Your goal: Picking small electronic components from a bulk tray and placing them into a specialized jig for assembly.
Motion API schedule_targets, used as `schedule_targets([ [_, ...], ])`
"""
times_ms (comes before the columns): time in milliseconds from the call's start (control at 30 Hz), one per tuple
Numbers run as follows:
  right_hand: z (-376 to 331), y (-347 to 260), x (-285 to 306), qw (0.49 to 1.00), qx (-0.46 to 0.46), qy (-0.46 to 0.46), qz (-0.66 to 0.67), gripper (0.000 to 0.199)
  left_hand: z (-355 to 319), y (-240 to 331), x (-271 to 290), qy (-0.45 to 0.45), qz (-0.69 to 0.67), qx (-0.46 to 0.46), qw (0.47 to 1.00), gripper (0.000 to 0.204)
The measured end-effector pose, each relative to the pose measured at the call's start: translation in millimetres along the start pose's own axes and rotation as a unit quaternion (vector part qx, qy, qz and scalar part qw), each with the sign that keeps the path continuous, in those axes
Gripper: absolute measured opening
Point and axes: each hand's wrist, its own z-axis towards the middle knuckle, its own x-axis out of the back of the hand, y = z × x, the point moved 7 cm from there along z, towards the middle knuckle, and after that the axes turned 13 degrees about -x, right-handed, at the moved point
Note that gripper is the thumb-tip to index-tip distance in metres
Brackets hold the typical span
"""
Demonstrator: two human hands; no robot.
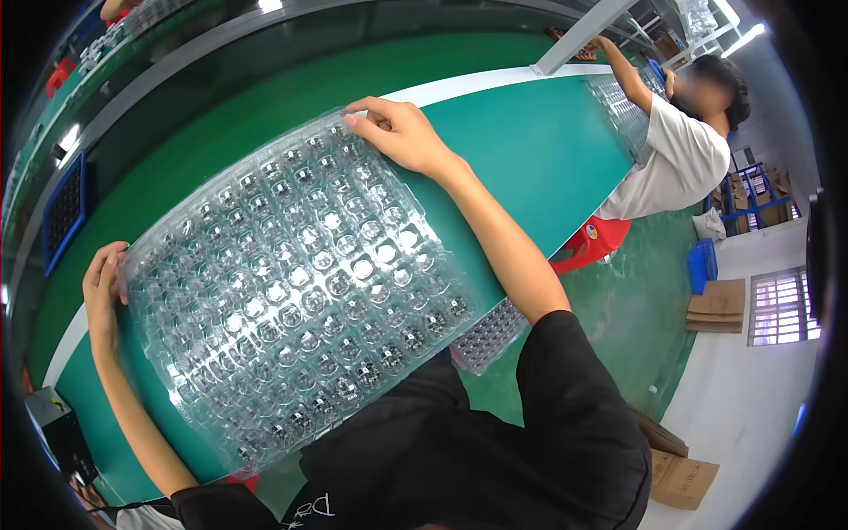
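A large clear plastic blister tray (291, 278) spans the green worktable (521, 150) in front of me, its near edge reaching over my lap. Rows of round pockets cover it, and small dark parts show in many of them; glare hides others. My left hand (104, 281) grips the tray's left far corner, fingers curled over the edge. At the far right corner, my right hand (393, 132) pinches the rim between thumb and fingers. Whether several trays are stacked here I cannot tell.
A co-worker (680, 150) sits at the table's right end by another clear tray (623, 110). A red stool (594, 243) stands below. One more tray (488, 337) shows beneath my right arm. At left are a blue crate (64, 212) and a black box (62, 433).
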Motion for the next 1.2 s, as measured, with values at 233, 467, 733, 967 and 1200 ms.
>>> schedule_targets([
  [233,3,1,-3,1.000,-0.012,-0.005,0.005,0.034,0,6,-2,0.019,0.020,-0.015,0.999,0.035],
  [467,1,3,-1,1.000,-0.014,-0.007,0.020,0.034,0,5,-2,0.031,0.033,-0.033,0.998,0.034],
  [733,3,2,-11,1.000,-0.007,-0.009,0.026,0.034,-5,-19,18,0.058,0.044,-0.037,0.997,0.029],
  [967,1,16,1,0.999,-0.018,-0.008,0.049,0.036,1,2,5,0.074,0.014,-0.033,0.997,0.042],
  [1200,7,15,-7,0.994,-0.010,-0.048,0.095,0.033,-5,17,-5,0.076,-0.048,-0.045,0.995,0.043],
])
